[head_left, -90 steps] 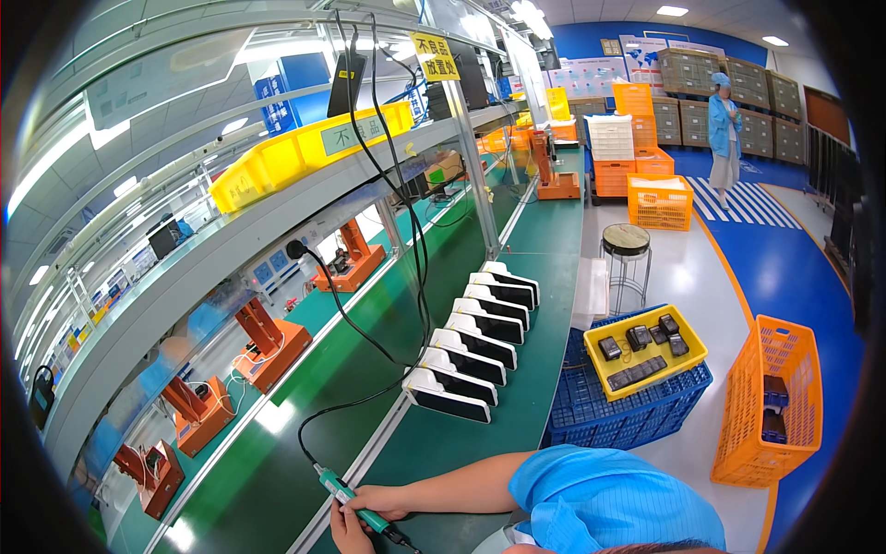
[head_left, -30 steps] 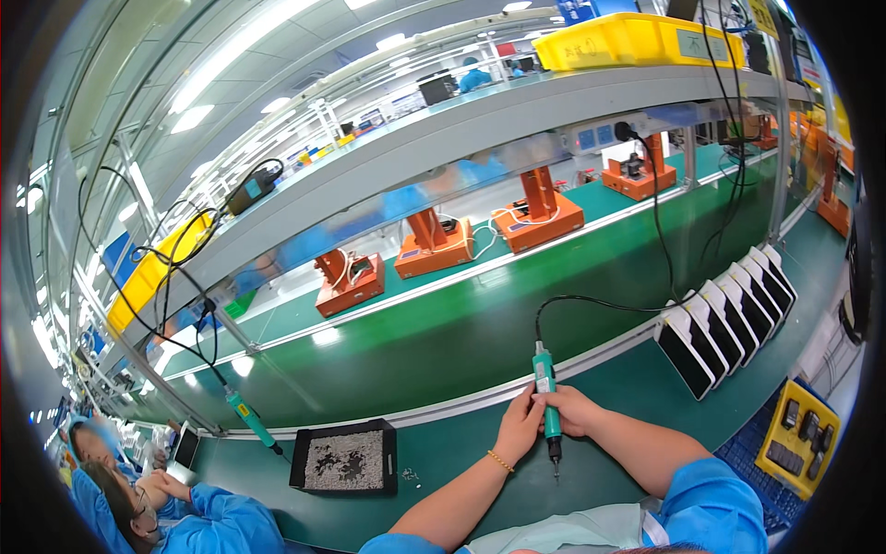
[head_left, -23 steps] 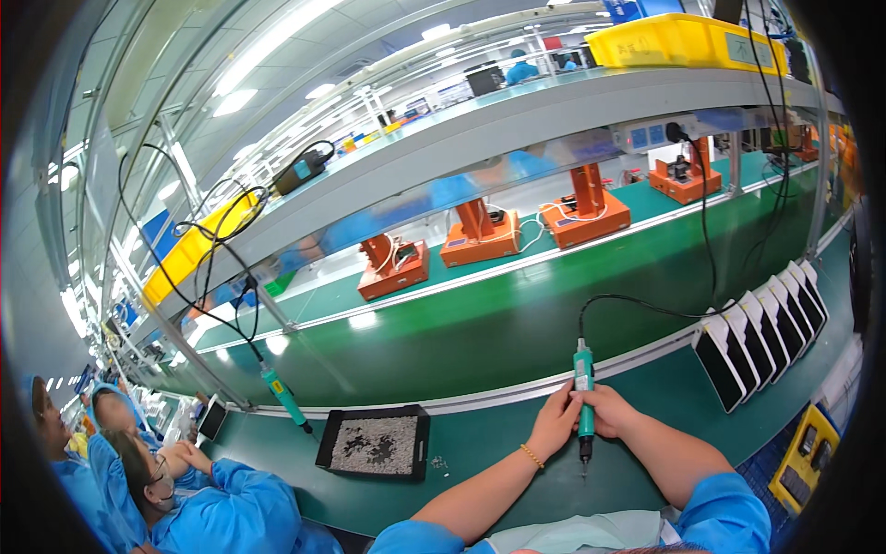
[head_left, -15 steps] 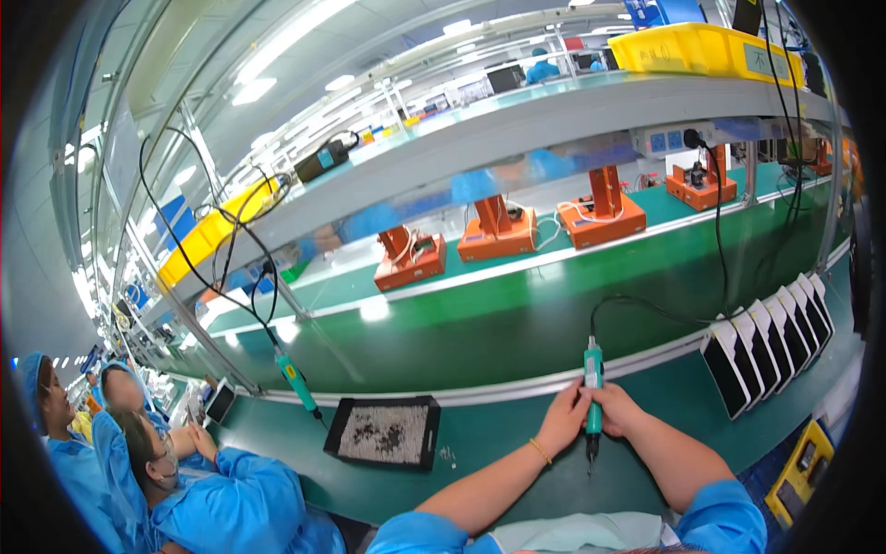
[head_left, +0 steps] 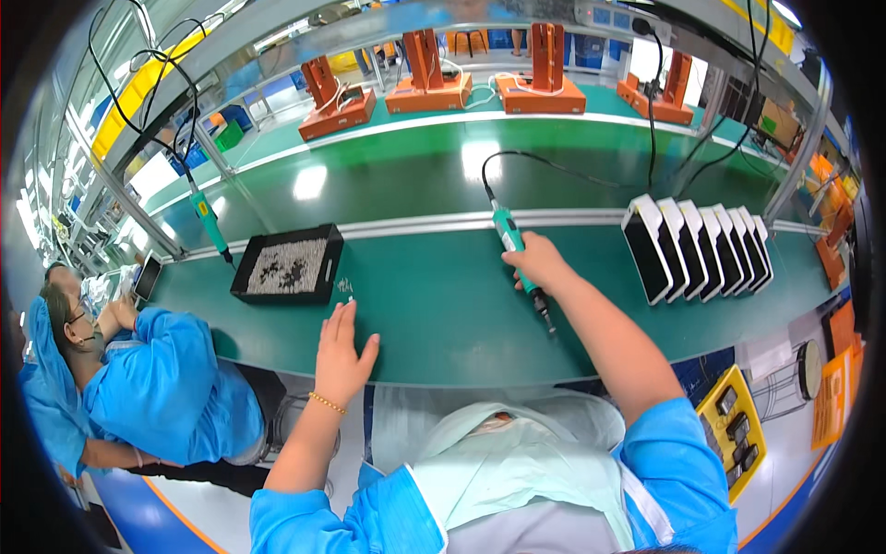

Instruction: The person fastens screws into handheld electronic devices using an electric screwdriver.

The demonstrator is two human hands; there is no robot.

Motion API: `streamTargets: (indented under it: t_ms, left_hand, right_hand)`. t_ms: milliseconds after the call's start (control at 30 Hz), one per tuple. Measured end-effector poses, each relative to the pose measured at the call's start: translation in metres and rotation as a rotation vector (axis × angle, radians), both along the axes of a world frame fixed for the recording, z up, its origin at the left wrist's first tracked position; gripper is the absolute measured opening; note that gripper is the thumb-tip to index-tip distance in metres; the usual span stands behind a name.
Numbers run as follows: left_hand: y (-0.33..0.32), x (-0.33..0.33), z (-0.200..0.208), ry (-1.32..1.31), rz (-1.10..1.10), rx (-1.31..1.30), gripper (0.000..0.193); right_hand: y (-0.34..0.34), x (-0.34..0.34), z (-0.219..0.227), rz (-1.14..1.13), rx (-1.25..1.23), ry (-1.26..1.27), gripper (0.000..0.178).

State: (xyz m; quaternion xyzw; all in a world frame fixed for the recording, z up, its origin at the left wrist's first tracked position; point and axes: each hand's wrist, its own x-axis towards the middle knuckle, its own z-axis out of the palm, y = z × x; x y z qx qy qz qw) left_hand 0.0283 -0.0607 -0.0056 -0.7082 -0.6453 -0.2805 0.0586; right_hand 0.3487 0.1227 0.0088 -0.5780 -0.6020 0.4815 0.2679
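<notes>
My right hand [head_left: 543, 262] is wrapped round a teal electric screwdriver [head_left: 505, 227], its bit slanting down toward the front of the green bench. A black cord runs from the tool's upper end. My left hand [head_left: 343, 358] holds nothing; its fingers are stretched out at the bench's front edge. Just beyond those fingertips lie a few tiny loose pieces [head_left: 345, 284], too small to make out. Beside them is a black tray [head_left: 329, 268] with a pale, grainy-looking fill and a patch of small dark pieces in it.
A second teal electric screwdriver [head_left: 205, 218] hangs by a cord left of the tray. Several white-and-black flat devices [head_left: 646, 254] stand in a row at right. Orange fixtures [head_left: 543, 96] line the far side. A yellow bin [head_left: 712, 406] is at lower right. Co-workers in blue [head_left: 171, 388] sit at left.
My left hand has come off the screwdriver and moved left toward the loose pieces. The right hand still grips the tool, now tilted. The view has tipped further down.
</notes>
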Motion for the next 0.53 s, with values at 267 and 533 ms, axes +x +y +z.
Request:
streamTargets:
  t_ms: [267,533]
  left_hand:
    - [-0.042,0.018,-0.044,0.175,-0.126,0.393,0.026]
    - [-0.067,0.008,-0.265,-0.340,0.001,-0.368,0.024]
  right_hand:
    - [-0.035,0.021,0.000,0.025,0.410,-0.810,0.029]
    - [-0.031,0.024,0.004,0.115,0.601,-0.958,0.052]
